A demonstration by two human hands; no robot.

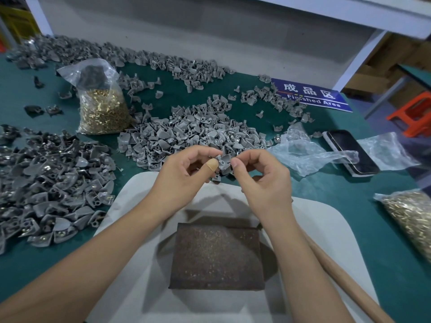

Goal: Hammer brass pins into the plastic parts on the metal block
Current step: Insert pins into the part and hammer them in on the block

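Grey plastic part (223, 162) is pinched between both hands, held up over the far edge of the white pad (130, 201), above the near edge of the loose middle pile of plastic parts (191, 134). Left hand (186, 173) has fingers curled, thumb (bandage on the tip) pressed on the part's left side; right hand (261, 176) also curled, thumb and forefinger on the right side. Can't tell if a pin is in the fingers. Metal block (217, 256) sits on the pad nearer the person, pitted top bare, well apart from the hands. Wooden handle (345, 283) lies just right of the block, under the right forearm; its head is hidden. Clear bag of brass pins (102, 108) stands far left on the green table (349, 183), a second bag of pins (410, 220) at the right edge. Darker pile of parts (46, 187) at left. Phone (349, 151) and blue "Finished Area" sign (312, 95) far right.
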